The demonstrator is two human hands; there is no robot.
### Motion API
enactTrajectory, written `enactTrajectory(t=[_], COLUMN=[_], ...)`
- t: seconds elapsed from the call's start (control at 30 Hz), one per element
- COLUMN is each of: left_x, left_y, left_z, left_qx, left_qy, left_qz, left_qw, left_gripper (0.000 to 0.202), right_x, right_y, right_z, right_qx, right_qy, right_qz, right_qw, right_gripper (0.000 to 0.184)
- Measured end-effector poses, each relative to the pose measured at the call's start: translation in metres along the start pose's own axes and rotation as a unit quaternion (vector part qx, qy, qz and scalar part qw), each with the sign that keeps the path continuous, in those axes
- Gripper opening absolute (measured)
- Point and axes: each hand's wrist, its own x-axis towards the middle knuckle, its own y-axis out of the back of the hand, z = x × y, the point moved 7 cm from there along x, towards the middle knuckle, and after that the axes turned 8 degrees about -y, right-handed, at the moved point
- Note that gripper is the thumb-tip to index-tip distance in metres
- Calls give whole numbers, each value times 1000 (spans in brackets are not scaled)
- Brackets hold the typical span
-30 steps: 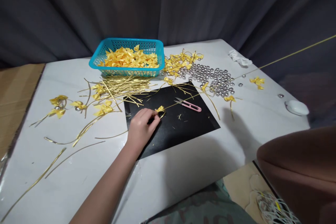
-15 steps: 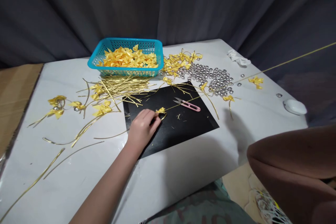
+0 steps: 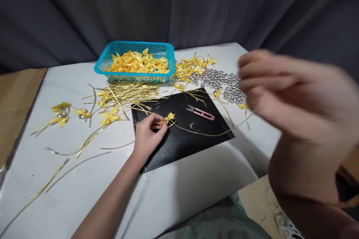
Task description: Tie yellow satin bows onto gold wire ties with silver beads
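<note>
My left hand (image 3: pixel 148 134) rests on the black mat (image 3: pixel 196 142) and pinches a small yellow ribbon bow (image 3: pixel 169 117) tied on a gold string (image 3: pixel 202 133). The string lies slack across the mat toward the right. My right hand (image 3: pixel 291 93) is raised close to the camera at the right and is blurred by motion; its fingers are curled and what they hold is not visible. Pink thread snips (image 3: pixel 201 112) lie on the mat just right of the bow.
A blue basket (image 3: pixel 117 70) of yellow bows stands at the back of the white table (image 3: pixel 64 194). Gold wire pieces (image 3: pixel 129 93) and finished bows (image 3: pixel 61 114) lie to the left, silver bells (image 3: pixel 221 80) to the right. Dark curtains hang behind.
My right hand has swung in from off-frame right to in front of the camera. The gold string, taut before, now lies slack on the mat. My left hand lifted slightly on the bow.
</note>
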Motion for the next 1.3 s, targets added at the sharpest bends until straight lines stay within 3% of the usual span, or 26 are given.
enactTrajectory(t=[0.03,0.07,0.2,0.3,0.47,0.67,0.93,1.3], left_x=[0,1,1,1,1,1,0,2], left_y=[0,-1,-1,0,0,0,-1,-3], left_z=[-1,-2,-6,-8,-9,-8,-6,-11], left_qx=[-15,-28,-65,-81,-101,-118,-121,-205], left_qy=[11,21,54,70,78,72,52,116], left_qz=[-1,-2,9,20,15,11,0,-23], left_qw=[1000,999,996,994,992,990,991,972], left_gripper=[3,4,9,10,9,8,5,16], right_x=[4,9,37,48,46,45,51,53], right_y=[-21,-35,-58,-64,-73,-76,-72,-74], right_z=[18,35,106,134,132,128,126,131], right_qx=[49,53,18,11,-48,-101,-154,-154], right_qy=[-55,-79,-114,-103,-45,-17,43,28], right_qz=[-89,-130,-117,-107,-115,-117,-106,-137], right_qw=[993,987,986,989,991,988,981,978], right_gripper=[29,25,11,13,31,19,20,22])
